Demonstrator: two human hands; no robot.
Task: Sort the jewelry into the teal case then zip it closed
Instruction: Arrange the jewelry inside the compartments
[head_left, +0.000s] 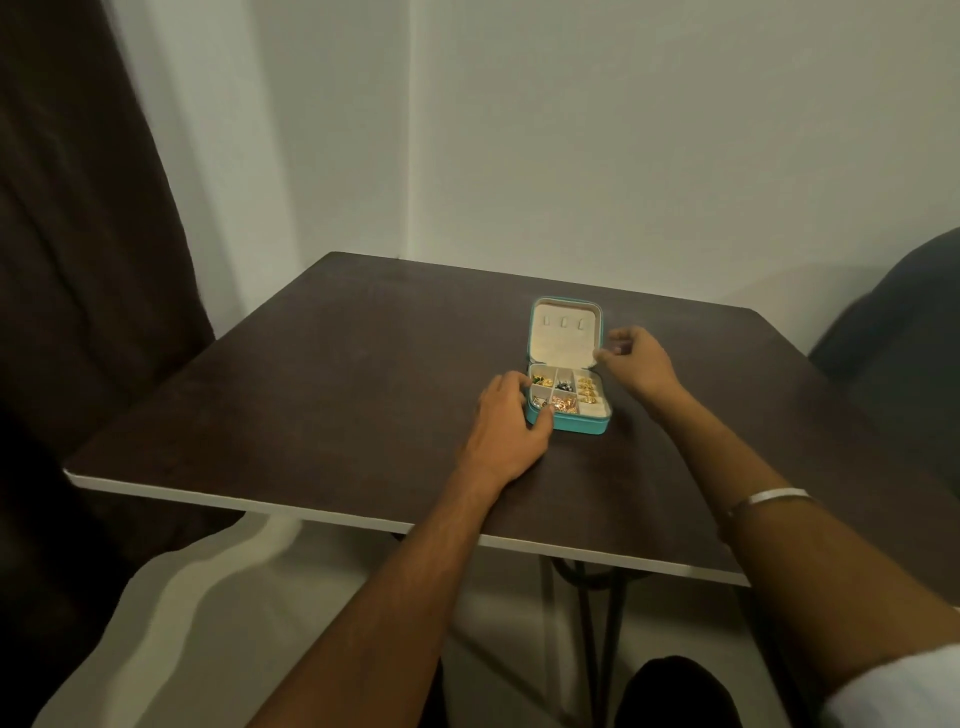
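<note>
The small teal case (579, 427) lies open on the dark table (332, 374), its cream-lined lid (565, 332) standing up at the back. Gold and dark jewelry (563, 401) fills several of its cream compartments. My left hand (506, 423) rests against the case's left side, fingers on its rim and thumb at the front corner. My right hand (636, 361) hovers just right of the lid's edge, fingers curled and pinched; I cannot tell if it touches the lid or holds anything.
The table's pale front edge (291, 506) runs close to me. A dark curtain (78, 260) hangs at the left and a dark chair back (904, 338) stands at the right. White walls meet behind the table. A metal bangle (769, 500) sits on my right forearm.
</note>
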